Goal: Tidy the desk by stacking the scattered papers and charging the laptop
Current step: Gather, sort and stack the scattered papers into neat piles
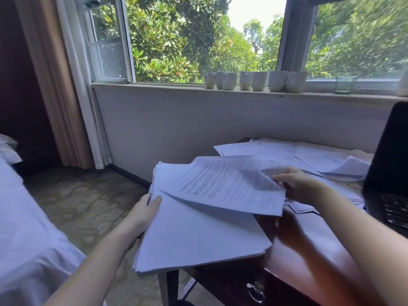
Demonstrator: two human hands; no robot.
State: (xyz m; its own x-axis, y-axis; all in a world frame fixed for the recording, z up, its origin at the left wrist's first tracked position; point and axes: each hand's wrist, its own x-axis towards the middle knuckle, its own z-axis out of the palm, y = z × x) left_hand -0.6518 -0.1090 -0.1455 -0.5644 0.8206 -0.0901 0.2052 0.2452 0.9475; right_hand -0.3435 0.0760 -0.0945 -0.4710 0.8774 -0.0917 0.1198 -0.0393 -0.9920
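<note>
A thick stack (198, 237) of papers is held at its left edge by the left hand (144, 212). The thumb is pressed on top, and the other fingers are hidden beneath the stack. The stack is carried over the left corner of the table (309, 246), and its near part juts past the edge, above the carpeted floor (88, 195).

A printed sheet (231, 184) is pinched at its right edge by the right hand (302, 187), with thumb and fingers closed on the paper. The sheet is bowed. Its left part is laid on the stack and its right side is lifted clear.

Farther back on the table, loose papers (309, 155) are spread in an untidy, overlapping layer that reaches the wall. An open laptop (388, 168) is cut off by the right edge of the view. Its dark screen is raised and its keyboard lies just beside the loose papers.

A metal drawer handle (256, 292) is seen on the table's front. White mugs (254, 80) are lined up along the windowsill (154, 86), with a small glass (343, 86) to their right. A curtain (66, 96) is hung left of the window, and a bed (26, 217) covered in white is seen at the far left.
</note>
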